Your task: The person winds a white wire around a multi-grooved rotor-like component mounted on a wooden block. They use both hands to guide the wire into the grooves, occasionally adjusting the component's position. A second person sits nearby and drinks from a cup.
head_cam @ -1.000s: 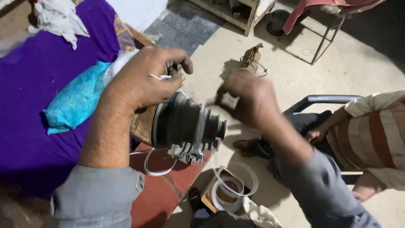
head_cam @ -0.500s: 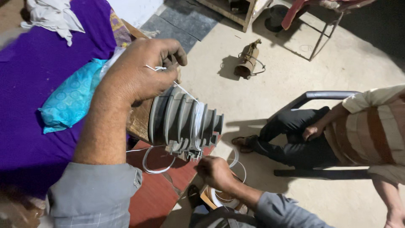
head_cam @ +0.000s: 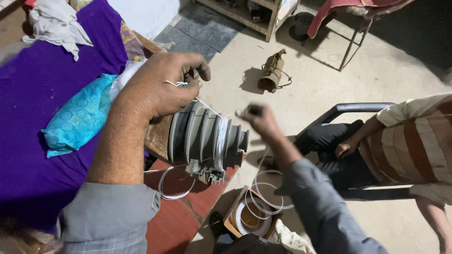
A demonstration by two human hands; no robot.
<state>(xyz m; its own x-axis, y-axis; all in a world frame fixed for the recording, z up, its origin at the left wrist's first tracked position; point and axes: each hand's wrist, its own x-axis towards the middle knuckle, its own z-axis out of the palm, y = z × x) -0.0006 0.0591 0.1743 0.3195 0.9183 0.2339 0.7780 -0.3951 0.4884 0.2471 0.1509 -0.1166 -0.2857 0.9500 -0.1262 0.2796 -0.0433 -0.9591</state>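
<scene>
Right hand has come back up from the wire box near the floor since half a second ago, and now it's blurry, just right of the winding former, fingers pinched together on something small. Can't tell for sure, but it looks like the thin white wire that loops down from it.

Going left to right, with the former as the reference: far left of it there's a purple cloth with a turquoise pouch lying on it. Left hand sits on top of the former's left end, clenched around it, with a bit of white wire sticking out between thumb and finger. The former itself is a grey stepped plastic piece, held sideways in the air over the edge of the red table, with wire wound in one of its grooves. Below and right of it, an open box of coiled wire sits on the floor. Up and right, a small metal can lies on the concrete. Far right, another person sits on a dark chair, hand on knee.
</scene>
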